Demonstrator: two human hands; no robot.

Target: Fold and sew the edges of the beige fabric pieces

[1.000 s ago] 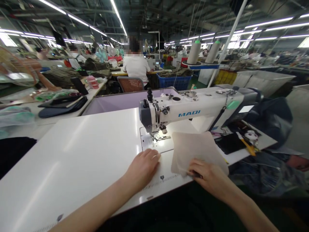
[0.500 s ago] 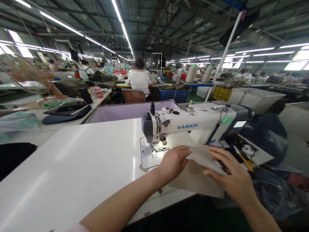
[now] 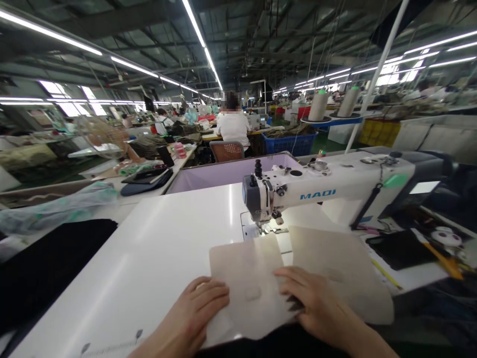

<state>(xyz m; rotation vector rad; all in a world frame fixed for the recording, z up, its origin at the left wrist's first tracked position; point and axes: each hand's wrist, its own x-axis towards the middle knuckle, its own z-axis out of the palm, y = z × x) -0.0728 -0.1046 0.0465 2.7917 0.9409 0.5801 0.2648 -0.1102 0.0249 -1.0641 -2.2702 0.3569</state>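
A thin beige fabric panel (image 3: 253, 286) with rounded corners lies on the white table in front of the sewing machine (image 3: 316, 191). My left hand (image 3: 197, 311) grips its left edge, fingers close together; the thumb is hidden. At its right edge, my right hand (image 3: 320, 301) has its fingers bent over the panel. Something dark shows beneath those fingers, too unclear to name. A second beige panel (image 3: 343, 268) spreads to the right, partly behind my right hand and forearm. The far edge of the first panel lies just short of the lit needle area (image 3: 274, 228).
Behind the white tabletop (image 3: 167, 248) stands a lilac bin (image 3: 212, 174). Black cloth (image 3: 63, 268) lies at the left. A dark pad (image 3: 398, 248) and a yellow tool (image 3: 443, 258) sit right of the machine. Thread cones (image 3: 319, 106) stand behind; a person (image 3: 233, 127) sits farther off.
Both hands have moved nearer my body and apart, the left one leftward. One beige panel now lies flat left of the other. The view has turned left.
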